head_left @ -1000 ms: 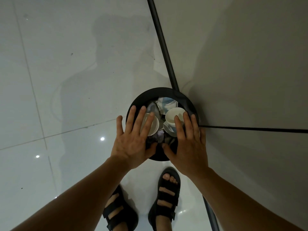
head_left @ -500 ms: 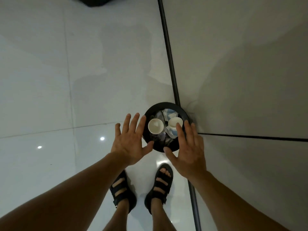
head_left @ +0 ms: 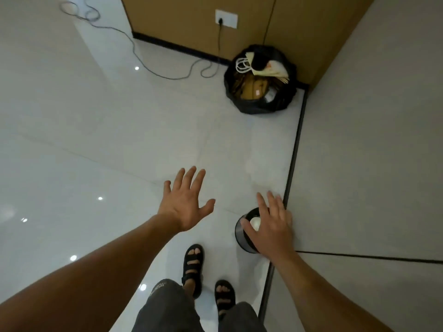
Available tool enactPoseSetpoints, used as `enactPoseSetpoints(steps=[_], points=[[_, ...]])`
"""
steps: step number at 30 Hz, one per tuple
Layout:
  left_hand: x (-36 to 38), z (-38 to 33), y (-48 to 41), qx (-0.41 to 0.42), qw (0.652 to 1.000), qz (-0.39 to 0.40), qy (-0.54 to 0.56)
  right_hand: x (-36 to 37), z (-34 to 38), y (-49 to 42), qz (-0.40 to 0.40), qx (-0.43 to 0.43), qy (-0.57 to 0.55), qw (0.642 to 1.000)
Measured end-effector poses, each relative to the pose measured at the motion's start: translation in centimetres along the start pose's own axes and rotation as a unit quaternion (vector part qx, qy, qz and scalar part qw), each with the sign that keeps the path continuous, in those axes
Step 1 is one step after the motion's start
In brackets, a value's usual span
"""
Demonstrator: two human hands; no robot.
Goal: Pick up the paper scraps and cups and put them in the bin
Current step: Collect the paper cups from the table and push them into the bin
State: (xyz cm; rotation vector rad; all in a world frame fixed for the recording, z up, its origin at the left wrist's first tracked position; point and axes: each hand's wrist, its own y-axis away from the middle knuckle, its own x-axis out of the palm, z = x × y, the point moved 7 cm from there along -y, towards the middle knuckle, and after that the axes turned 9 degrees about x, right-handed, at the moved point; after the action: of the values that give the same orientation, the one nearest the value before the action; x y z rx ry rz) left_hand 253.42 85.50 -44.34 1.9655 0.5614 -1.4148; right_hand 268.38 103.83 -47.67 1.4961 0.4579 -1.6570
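Note:
A small round black bin [head_left: 241, 236] stands on the floor against the grey wall at the lower right. A white cup [head_left: 255, 222] shows inside it; the rest of its contents is hidden behind my right hand [head_left: 271, 226]. That hand hangs in front of the bin with fingers spread and straight, holding nothing. My left hand [head_left: 185, 200] is raised over the bare floor to the left of the bin, fingers spread, also empty.
A black bag [head_left: 260, 101] stuffed with cardboard and paper bags sits in the far corner under a wall socket [head_left: 226, 19]. A grey cable [head_left: 148, 65] trails across the glossy tiles. My sandalled feet [head_left: 193, 267] stand near the dark baseboard strip [head_left: 293, 159].
The view has risen and tilted up, so the bin now looks small and far below. Both hands have come away from the bin's rim, the left one swinging out to the left.

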Motion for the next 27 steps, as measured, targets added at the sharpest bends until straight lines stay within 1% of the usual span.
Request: enactPoseSetpoints(steps=[3,6,11,16,19,24,27], points=[[-4.0,1.5,6.0,-0.065,0.997,-0.038,0.001,-2.9,4.5,0.9,0.005,-0.075,0.032,0.997],[-6.6,2.9,12.3,-0.130,0.989,-0.070,0.019,-5.1,9.6,2.6,0.002,-0.151,0.055,0.987],[-8.8,7.7,24.8,-0.256,0.959,-0.118,0.036,-6.3,20.9,7.8,0.005,-0.277,0.104,0.955],[-8.8,13.5,39.6,-0.381,0.908,-0.161,0.061,-5.4,33.1,18.2,0.004,-0.410,0.110,0.906],[-8.2,17.1,49.3,-0.444,0.873,-0.191,0.066,-3.8,40.0,25.5,0.007,-0.469,0.120,0.875],[-6.1,22.3,67.5,-0.547,0.805,-0.222,0.065,1.6,49.8,40.1,0.050,-0.550,0.099,0.828],[-4.4,24.0,77.4,-0.596,0.770,-0.215,0.067,5.2,54.6,48.4,0.077,-0.594,0.106,0.793]])
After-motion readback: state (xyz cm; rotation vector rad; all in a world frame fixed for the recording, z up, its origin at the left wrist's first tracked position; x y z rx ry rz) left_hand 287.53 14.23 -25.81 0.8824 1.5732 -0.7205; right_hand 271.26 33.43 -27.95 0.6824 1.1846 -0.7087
